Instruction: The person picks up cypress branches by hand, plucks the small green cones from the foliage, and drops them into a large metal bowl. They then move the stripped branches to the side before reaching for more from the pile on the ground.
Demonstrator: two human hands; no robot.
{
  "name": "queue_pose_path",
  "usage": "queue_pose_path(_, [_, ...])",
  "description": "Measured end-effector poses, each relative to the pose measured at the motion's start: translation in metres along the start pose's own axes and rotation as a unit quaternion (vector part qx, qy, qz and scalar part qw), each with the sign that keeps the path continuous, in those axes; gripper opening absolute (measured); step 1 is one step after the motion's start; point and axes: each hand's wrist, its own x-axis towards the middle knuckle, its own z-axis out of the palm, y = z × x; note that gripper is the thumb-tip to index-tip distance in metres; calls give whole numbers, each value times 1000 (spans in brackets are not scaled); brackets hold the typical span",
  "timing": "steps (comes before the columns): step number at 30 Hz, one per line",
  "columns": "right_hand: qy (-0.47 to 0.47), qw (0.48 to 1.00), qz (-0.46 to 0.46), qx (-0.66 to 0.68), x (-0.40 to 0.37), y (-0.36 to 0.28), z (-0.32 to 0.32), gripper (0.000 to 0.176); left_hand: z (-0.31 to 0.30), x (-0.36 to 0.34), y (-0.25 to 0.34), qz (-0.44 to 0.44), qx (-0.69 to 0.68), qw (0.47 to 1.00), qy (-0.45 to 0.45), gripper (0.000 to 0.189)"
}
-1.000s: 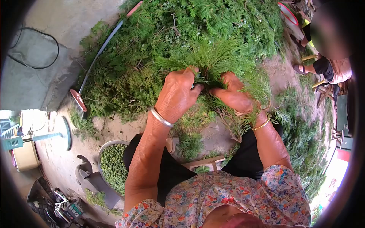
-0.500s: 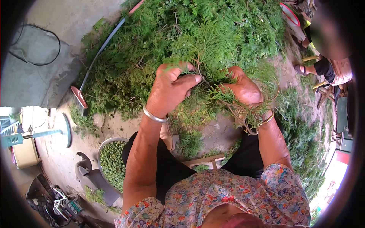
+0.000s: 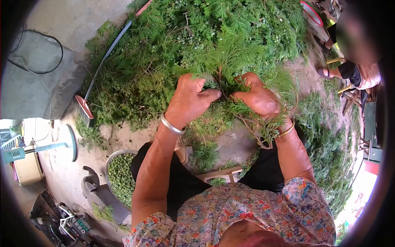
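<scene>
A leafy evergreen branch (image 3: 260, 133) with flat, scaly green sprays lies between my hands, its bare brown stem end hanging past my right wrist. My right hand (image 3: 258, 96) is closed around the branch, thumb pointing left. My left hand (image 3: 191, 101) pinches at the middle of the same branch, thumb against the forefinger; what exactly is between those fingertips is hidden by greenery. Just beyond both hands rises a big pile of cut evergreen branches (image 3: 164, 61), dotted with small pale green cones. A round basin (image 3: 110, 158) full of such cones stands to my left.
A long-handled broom (image 3: 84, 108) leans on the pile at left. Beside the basin are a grey plastic object (image 3: 101, 191) and a pedestal fan (image 3: 68, 142). A wooden stool (image 3: 222, 173) is between my legs. Another person (image 3: 364, 76) sits at right. More branches (image 3: 325, 144) cover the ground there.
My left hand has shifted slightly right and down, bringing its thumb closer to my right thumb. My right hand stays around the branch, nearly in place.
</scene>
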Motion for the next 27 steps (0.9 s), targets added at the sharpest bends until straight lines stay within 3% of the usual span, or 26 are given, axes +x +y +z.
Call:
queue_pose_path(1, [0,1000,0,0,0,-2,-3,43,-1,-1,3,0,0,1000,0,27])
queue_pose_path(3, [-82,996,-27,21,0,-9,-11,43,-5,-2,14,-172,-219,960,7,23])
queue_pose_path(6, [-20,999,-41,-16,-2,-5,-6,41,-7,-1,21,-228,-232,946,16,18])
queue_pose_path(7, [-21,999,-41,-16,-3,-3,-3,41,-4,0,16,-228,-232,945,16,18])
queue_pose_path(9, [4,996,-86,-27,-3,1,4,41,5,3,2,-29,-51,998,14,13])
queue_pose_path(10, [3,996,-85,-27,-1,4,6,41,6,3,2,-30,-51,998,14,13])
queue_pose_path(12, [-10,996,-84,-13,5,8,9,44,6,3,3,-139,-99,985,15,11])
queue_pose_path(13, [-10,996,-84,-13,7,6,7,44,5,3,6,-139,-99,985,15,11])
queue_pose_path(15, [-150,986,-57,43,9,-2,2,48,-1,4,17,-156,-135,978,18,11])
queue_pose_path(16, [-150,986,-56,43,4,-7,3,48,-3,4,18,-157,-135,978,18,11])
queue_pose_path(18, [18,998,-38,-49,-9,-14,7,52,-12,2,18,-211,-192,958,-24,13])
queue_pose_path(19, [17,998,-38,-49,-6,-14,5,52,-18,2,22,-211,-192,958,-23,13])
queue_pose_path(21, [-84,994,-52,51,5,-10,-8,58,-29,1,29,-249,-351,902,-29,16])
queue_pose_path(24, [-37,997,-62,32,19,30,-3,53,-51,4,11,-215,-432,870,101,13])
queue_pose_path(25, [-37,997,-61,33,16,31,-3,53,-70,2,-19,-130,-516,843,83,16])
queue_pose_path(27, [3,982,-33,184,11,27,-4,38,-92,1,-32,-134,-714,681,94,19])
